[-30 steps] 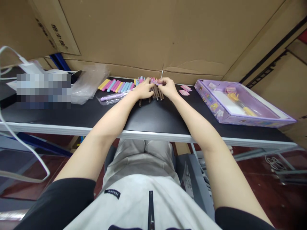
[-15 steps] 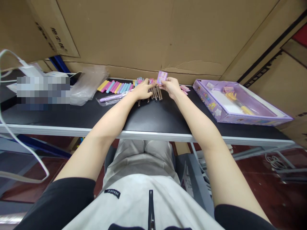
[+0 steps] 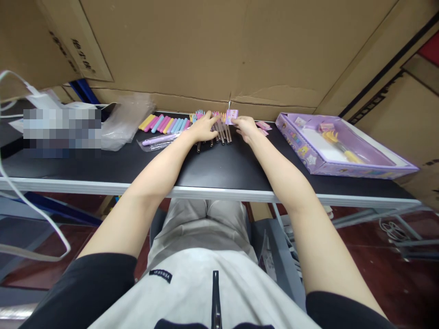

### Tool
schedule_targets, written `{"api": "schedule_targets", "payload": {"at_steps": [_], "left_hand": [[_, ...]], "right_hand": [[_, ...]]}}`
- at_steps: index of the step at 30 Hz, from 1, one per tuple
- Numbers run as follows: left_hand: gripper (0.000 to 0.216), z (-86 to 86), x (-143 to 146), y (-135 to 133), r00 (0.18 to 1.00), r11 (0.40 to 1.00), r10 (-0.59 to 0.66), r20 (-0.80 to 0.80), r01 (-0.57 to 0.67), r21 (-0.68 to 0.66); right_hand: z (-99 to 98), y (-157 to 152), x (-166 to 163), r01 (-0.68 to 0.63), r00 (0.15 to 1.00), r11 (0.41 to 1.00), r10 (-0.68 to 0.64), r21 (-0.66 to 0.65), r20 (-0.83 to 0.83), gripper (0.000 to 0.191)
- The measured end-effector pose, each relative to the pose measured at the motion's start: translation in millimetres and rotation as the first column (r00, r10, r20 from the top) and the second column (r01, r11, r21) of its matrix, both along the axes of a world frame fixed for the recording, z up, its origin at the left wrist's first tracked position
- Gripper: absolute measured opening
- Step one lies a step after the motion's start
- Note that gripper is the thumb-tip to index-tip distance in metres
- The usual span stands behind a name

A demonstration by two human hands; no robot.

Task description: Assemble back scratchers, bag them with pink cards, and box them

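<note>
Between the thumb and fingers of my right hand [image 3: 247, 128] is a small purple-and-pink printed card [image 3: 231, 117], held up near the cardboard. My left hand [image 3: 205, 128] hovers over or rests on a row of back scratchers [image 3: 224, 132], its fingers spread; whether it touches them I cannot tell. These have metal rods pointing toward me and small coloured claw heads at the far end, partly hidden by the left hand. More pink cards [image 3: 263, 125] lie just right of my right hand.
Several coloured handles [image 3: 164, 124] lie in a row to the left, beside a purple item in a clear sleeve [image 3: 159, 140]. Clear plastic bags [image 3: 126, 123] are further left. At right sits an open purple box [image 3: 318, 167] holding a yellow back scratcher [image 3: 343, 148]. Cardboard [image 3: 260, 55] walls the back.
The card in my right hand has dropped slightly and stands a little apart from my left fingers. My left hand has barely moved.
</note>
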State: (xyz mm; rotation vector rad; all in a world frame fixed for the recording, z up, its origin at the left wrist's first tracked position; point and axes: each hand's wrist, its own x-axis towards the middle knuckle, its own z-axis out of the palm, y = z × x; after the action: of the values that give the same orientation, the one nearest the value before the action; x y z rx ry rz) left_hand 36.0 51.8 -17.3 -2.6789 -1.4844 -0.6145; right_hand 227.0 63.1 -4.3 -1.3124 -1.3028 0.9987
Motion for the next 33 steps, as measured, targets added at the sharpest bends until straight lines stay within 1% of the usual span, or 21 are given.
{"api": "schedule_targets", "payload": {"at_steps": [3,8,10,12,15,17,20,22,24,29,33], "left_hand": [[0.076,-0.4,-0.1,0.6,1.000,1.000,-0.005,0.012,0.005,0.006],[0.060,6.8,4.2,-8.7,1.000,1.000,0.011,-0.003,-0.011,0.001],[0.055,10.1,5.9,-12.0,1.000,1.000,0.022,-0.001,-0.022,-0.006],[0.055,11.6,6.3,-12.8,1.000,0.999,0.030,0.003,-0.030,-0.019],[0.062,10.4,3.9,-9.7,1.000,0.999,0.024,0.010,-0.024,-0.039],[0.070,8.7,1.8,-6.3,0.999,0.999,0.024,0.025,-0.023,-0.040],[0.082,6.4,2.4,-2.7,0.998,0.998,0.037,0.058,-0.035,-0.045],[0.087,4.5,6.6,-1.5,0.994,0.998,0.051,0.098,-0.048,-0.031],[0.082,1.5,12.5,-0.2,0.987,0.998,0.063,0.151,-0.063,-0.002],[0.060,-8.5,22.2,6.0,0.968,0.995,0.066,0.244,-0.081,0.052],[0.058,-11.8,20.0,8.9,0.968,0.996,0.047,0.248,-0.066,0.068]], "right_hand": [[0.8,-2.4,-2.4,-0.027,0.999,1.000,0.026,-0.009,-0.034,0.016],[10.1,-10.5,-6.1,-0.113,0.991,0.992,0.116,0.060,-0.064,0.017],[11.6,-13.0,-6.5,-0.143,0.986,0.989,0.145,0.039,-0.080,0.014],[11.3,-14.4,-6.9,-0.153,0.982,0.988,0.152,0.000,-0.111,0.011],[10.0,-14.8,-7.7,-0.130,0.976,0.990,0.119,-0.050,-0.182,0.004],[10.1,-14.9,-8.5,-0.098,0.972,0.994,0.083,-0.055,-0.218,0.009],[11.3,-15.2,-10.2,-0.079,0.967,0.997,0.071,-0.026,-0.244,0.018],[11.7,-15.2,-11.5,-0.074,0.969,0.997,0.069,-0.013,-0.239,0.019],[11.2,-14.8,-12.7,-0.053,0.976,0.999,0.050,-0.008,-0.213,0.018],[9.0,-14.1,-13.4,0.006,0.990,1.000,-0.002,0.029,-0.140,0.021],[6.3,-12.9,-11.8,0.028,0.992,0.995,-0.016,0.100,-0.123,0.019]]}}
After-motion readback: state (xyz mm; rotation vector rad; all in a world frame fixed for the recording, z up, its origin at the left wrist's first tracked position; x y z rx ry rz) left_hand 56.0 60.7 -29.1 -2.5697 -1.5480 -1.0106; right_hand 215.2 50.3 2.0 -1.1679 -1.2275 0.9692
